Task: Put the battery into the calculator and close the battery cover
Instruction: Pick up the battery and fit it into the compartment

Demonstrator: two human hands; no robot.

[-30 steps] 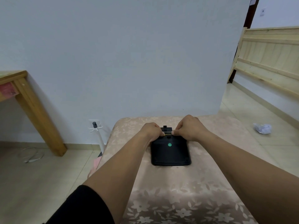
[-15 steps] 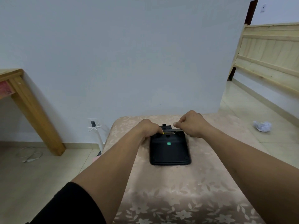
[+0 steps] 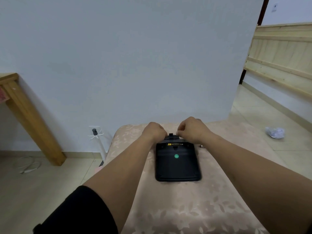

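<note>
I see the calculator (image 3: 177,162) lying face down near the far edge of the floral cushion (image 3: 177,208), its battery (image 3: 173,144) sitting in the open slot. My left hand (image 3: 154,131) and right hand (image 3: 192,130), both curled, pinch the battery cover (image 3: 172,136) at the calculator's far end.

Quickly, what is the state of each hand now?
Left hand: closed, at the battery cover; grip hidden.
Right hand: closed, fingertips pinched at the cover's other end.
</note>
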